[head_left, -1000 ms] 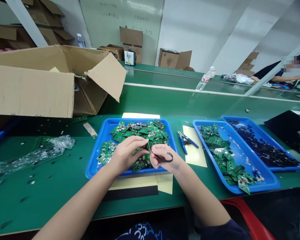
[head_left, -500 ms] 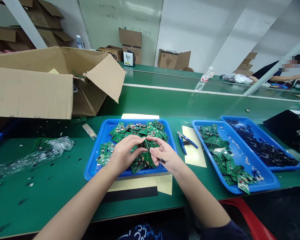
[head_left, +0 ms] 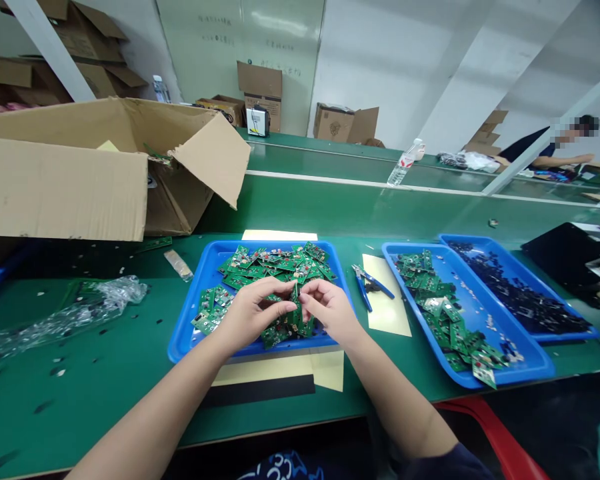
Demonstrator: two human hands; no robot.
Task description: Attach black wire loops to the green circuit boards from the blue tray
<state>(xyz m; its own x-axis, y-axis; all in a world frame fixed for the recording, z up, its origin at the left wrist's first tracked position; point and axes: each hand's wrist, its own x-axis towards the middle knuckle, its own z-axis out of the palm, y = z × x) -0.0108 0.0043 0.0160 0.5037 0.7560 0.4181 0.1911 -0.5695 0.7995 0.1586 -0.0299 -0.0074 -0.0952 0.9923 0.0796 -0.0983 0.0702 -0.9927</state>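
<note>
Over the blue tray (head_left: 184,327) in front of me, both my hands meet fingertip to fingertip. My left hand (head_left: 255,310) pinches a small green circuit board (head_left: 295,293), held nearly on edge. Against the board's right side, my right hand (head_left: 333,310) closes thumb and forefinger on a small black part (head_left: 299,291), mostly hidden by the fingers. Beneath them, a heap of loose green circuit boards (head_left: 253,260) with tiny red, white and black components fills the tray.
Blue-handled cutters (head_left: 364,293) lie on yellow paper (head_left: 397,320). To the right are a tray (head_left: 535,365) of boards and another tray (head_left: 587,333) of black parts. An open carton (head_left: 63,193) and clear plastic wrap (head_left: 110,297) occupy the left. A person (head_left: 545,150) works at the far right.
My right fingers have shifted slightly and curled in closer against the board. A dark piece seen under my right palm earlier is out of sight now. The left hand keeps its pinch.
</note>
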